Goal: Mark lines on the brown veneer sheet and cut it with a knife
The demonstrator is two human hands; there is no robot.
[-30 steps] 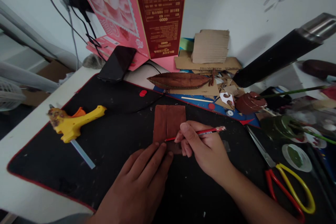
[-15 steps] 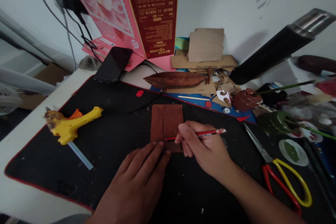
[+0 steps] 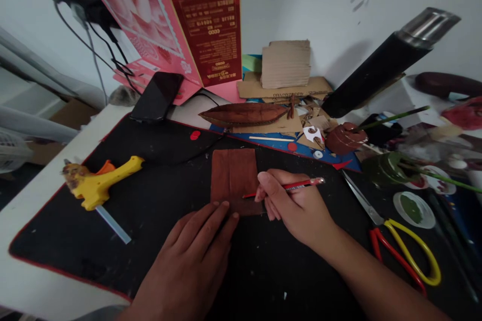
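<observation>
A brown painted rectangular piece (image 3: pixel 234 173) lies flat on the black mat, a faint line running down its middle. My left hand (image 3: pixel 192 248) rests with outstretched fingers on its lower left edge. In my right hand (image 3: pixel 291 205) is a red pencil (image 3: pixel 301 184), pinched between thumb and fingers. The pencil's tip is over the lower right part of the brown piece; whether it touches the surface I cannot tell. Behind the piece sits a brown boat-shaped object (image 3: pixel 244 115) with pointed ends.
To the left lies a yellow glue gun (image 3: pixel 105 180) with a clear glue stick. Scissors (image 3: pixel 380 220) with red and yellow handles lie right, near paint jars (image 3: pixel 384 170). A phone (image 3: pixel 157 97), pink box (image 3: pixel 139 5), cardboard (image 3: pixel 286 65) and black flask (image 3: pixel 376 70) stand behind.
The pencil tip has shifted right across the brown piece, along with my right hand. My left hand stays at the piece's edge. The whole view has shifted slightly.
</observation>
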